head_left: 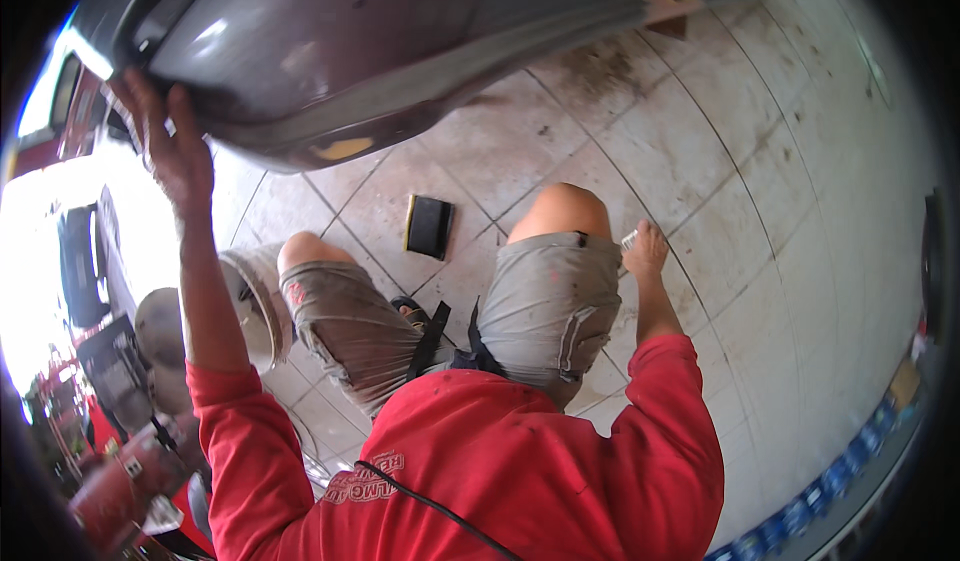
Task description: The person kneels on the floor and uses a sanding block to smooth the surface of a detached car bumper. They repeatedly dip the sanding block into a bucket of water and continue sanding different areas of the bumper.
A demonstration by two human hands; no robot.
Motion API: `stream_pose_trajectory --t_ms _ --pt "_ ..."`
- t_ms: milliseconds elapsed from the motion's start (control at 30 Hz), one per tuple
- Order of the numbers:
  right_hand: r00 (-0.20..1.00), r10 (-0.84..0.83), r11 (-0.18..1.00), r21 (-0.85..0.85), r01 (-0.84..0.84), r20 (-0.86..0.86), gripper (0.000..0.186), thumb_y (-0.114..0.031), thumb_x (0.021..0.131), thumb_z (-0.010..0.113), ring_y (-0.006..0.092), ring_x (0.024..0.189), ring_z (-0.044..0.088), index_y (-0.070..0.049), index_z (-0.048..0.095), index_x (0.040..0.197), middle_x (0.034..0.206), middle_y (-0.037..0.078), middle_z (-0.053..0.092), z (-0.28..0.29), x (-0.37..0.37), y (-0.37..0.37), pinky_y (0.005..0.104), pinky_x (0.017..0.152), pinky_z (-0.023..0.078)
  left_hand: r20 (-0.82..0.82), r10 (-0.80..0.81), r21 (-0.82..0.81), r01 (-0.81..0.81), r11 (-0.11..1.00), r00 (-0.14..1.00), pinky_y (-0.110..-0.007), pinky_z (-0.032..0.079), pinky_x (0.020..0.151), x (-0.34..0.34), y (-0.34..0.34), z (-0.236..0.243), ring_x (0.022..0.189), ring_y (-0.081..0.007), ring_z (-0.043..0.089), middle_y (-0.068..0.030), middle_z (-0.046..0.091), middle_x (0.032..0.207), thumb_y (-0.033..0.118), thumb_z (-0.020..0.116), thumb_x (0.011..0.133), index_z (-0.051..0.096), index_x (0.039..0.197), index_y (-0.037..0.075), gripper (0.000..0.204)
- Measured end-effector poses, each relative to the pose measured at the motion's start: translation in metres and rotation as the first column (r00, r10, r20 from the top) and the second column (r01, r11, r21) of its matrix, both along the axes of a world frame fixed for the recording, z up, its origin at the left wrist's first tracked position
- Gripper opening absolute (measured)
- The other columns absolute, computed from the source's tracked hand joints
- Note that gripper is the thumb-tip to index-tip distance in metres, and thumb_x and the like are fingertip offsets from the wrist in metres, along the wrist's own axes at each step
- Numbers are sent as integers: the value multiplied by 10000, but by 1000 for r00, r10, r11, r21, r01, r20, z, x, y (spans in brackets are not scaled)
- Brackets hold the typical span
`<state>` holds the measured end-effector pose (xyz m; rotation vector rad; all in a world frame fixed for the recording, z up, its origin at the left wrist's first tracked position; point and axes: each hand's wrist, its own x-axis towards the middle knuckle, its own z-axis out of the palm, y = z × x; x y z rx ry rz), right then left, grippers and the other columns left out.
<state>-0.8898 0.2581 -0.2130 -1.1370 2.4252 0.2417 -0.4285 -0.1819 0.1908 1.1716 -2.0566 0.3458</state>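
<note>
A dark maroon-grey car body panel [400, 46] spans the top, with a yellowish patch [343, 148] low on its edge and a pinkish patch [672, 3] farther right. My left hand [172, 151] reaches up to the panel's left end, its fingers stretched out and apart against the edge. Beside my right knee, my right hand [650, 248] is closed around a small whitish object [629, 240], mostly hidden by the fingers and too small to name. Between my knees and the panel, a flat black rectangular object [429, 227] with a yellow edge lies on the floor.
Light floor tiles [700, 191] with brown dirt stains surround me. By my left leg stands a pale bucket [255, 306], with a red machine [125, 481] and clutter behind it. A row of blue-wrapped bottles [820, 496] lines the lower right.
</note>
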Motion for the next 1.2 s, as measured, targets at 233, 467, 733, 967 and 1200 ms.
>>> stream_pose_trajectory --t_ms 233,467,733,967,1200 --pt "949 -47 971 -207 116 313 196 -134 857 730 372 838 685 -18 618 968 931 174 718 -90 -98 68 467 760 547 60 -244 110 237 965 968 -417 536 1085 3 0 30 1300 -322 647 -248 458 1645 96 719 980 477 1605 44 672" --pt "439 -25 647 -320 692 898 342 -75 837 681 169 890 626 -24 636 1172 997 69 666 99 -53 -97 318 784 516 0 309 604 -246 758 951 -342 566 1023 228 74 12 1168 -246 718 -161 746 1286 270 701 1038 691 1405 39 433" --pt "-13 372 705 -274 654 928 743 -97 784 649 187 894 593 -77 460 1502 1035 65 590 306 135 -200 384 765 580 99 649 929 164 -333 754 -516 687 692 376 198 -271 1023 -350 746 -187 723 1231 70 724 902 715 1274 -23 384" --pt "-669 49 843 328 426 742 545 -251 934 671 323 903 698 -162 533 1454 1109 124 647 237 326 -241 551 769 663 356 223 890 -258 -375 907 -524 667 761 399 190 -449 1091 -326 734 -168 760 1174 169 664 927 721 1321 34 420" --pt "-598 -279 749 560 354 751 455 -602 1038 589 335 917 697 -202 627 1251 1156 142 702 138 396 -290 515 833 625 -287 899 628 774 -84 330 -475 623 726 428 178 -361 906 -320 744 -103 774 1014 310 628 958 758 1091 78 297"
